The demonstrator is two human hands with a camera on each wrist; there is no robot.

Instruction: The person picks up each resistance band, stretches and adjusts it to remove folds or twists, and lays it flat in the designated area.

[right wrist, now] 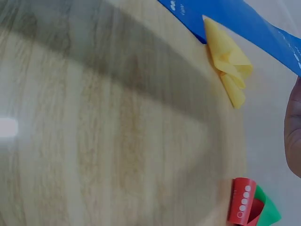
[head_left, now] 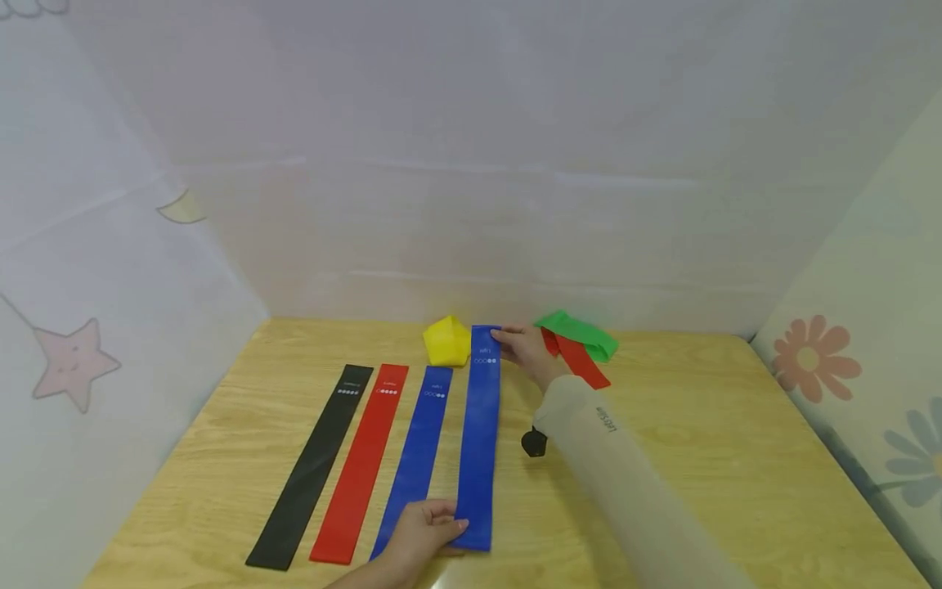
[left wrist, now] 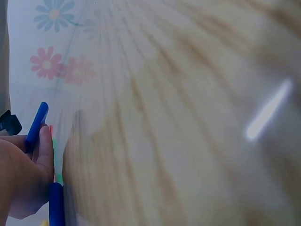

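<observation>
**Band held at both ends on wooden table**

Pale sheeting printed with stars and flowers encloses a light wooden table (head_left: 699, 458) on three sides.

Four flat bands lie side by side on the table, running from the near edge toward the back. From the left they are a black band (head_left: 312, 474), a red band (head_left: 362, 462), a narrow blue band (head_left: 418, 454) and a wider blue band (head_left: 480, 433). Each carries a small white dot marking near its far end.

The left hand (head_left: 423, 536) grips the near end of the wider blue band, fingers curled over its edge. The left wrist view shows the fingers (left wrist: 44, 150) wrapped round blue material (left wrist: 36, 123); the rest of that frame is blurred table.

The right hand (head_left: 526, 352), in a pale long sleeve (head_left: 625, 491), pinches the far end of the same band at its right corner. The right wrist view shows only the edge of this hand (right wrist: 294, 132), so the grip cannot be confirmed there.

A crumpled yellow band (head_left: 446, 341) sits just left of the far end of the wider blue band, touching or nearly touching it. In the right wrist view the yellow band (right wrist: 228, 61) lies against the blue band (right wrist: 244, 21).

A folded green band (head_left: 581, 334) and a second red band (head_left: 581, 361) lie together just beyond the right hand, overlapping each other.

A small black object (head_left: 534, 442) shows beside the sleeve; it cannot be identified.
</observation>
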